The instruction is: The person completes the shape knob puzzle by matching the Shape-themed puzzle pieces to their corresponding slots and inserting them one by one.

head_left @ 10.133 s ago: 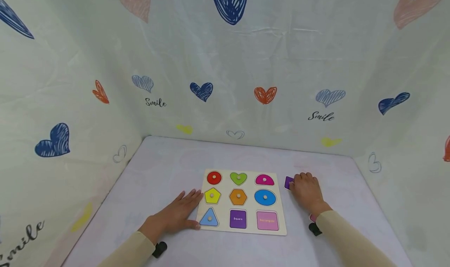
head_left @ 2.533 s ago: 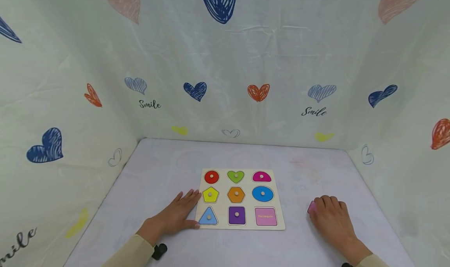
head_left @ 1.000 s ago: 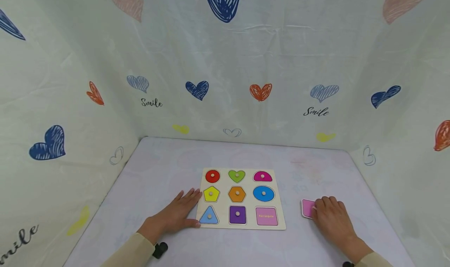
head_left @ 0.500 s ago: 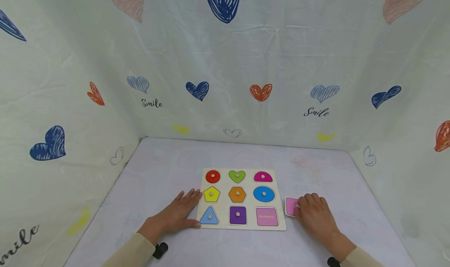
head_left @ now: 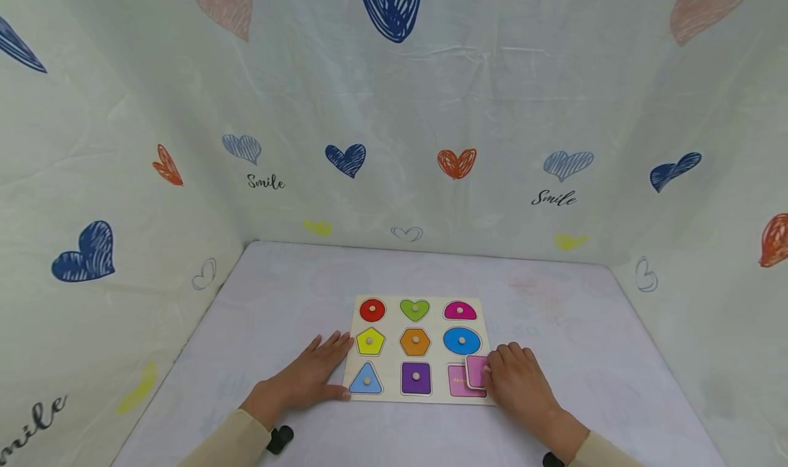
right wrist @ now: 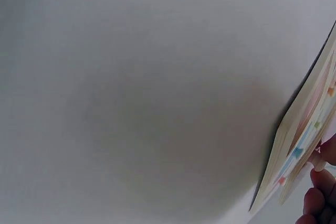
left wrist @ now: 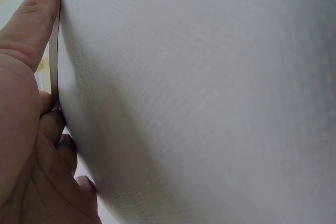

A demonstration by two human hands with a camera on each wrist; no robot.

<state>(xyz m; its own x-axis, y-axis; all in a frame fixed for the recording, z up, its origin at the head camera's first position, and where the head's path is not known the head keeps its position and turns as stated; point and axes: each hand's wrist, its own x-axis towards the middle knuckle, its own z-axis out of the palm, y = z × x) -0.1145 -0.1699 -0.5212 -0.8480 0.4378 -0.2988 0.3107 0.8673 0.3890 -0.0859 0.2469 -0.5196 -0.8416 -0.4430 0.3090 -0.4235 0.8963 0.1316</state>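
A cream wooden shape puzzle board [head_left: 392,316] lies on the table. My right hand [head_left: 523,388] pinches the small knob [right wrist: 316,159] of a pink rectangle puzzle piece [head_left: 475,371]. The piece is held just above the board and covers the right part of the pink recess [head_left: 457,383] with lettering in it. My left hand [head_left: 306,377] rests with straight fingers at the board's left edge, its thumb near the lower corner. In the left wrist view, the thumb [left wrist: 31,19] touches the board's edge.
Several knobbed pieces sit in the board, among them a purple square [head_left: 416,378], a blue oval [head_left: 462,340] and a blue triangle [head_left: 366,379]. The white table [head_left: 295,282] is backed by a heart-printed curtain [head_left: 394,98].
The purple square, under my right hand in the oldest frame, now sits in the board. My right hand has since carried the pink rectangle piece left over the board. My left hand stays put.
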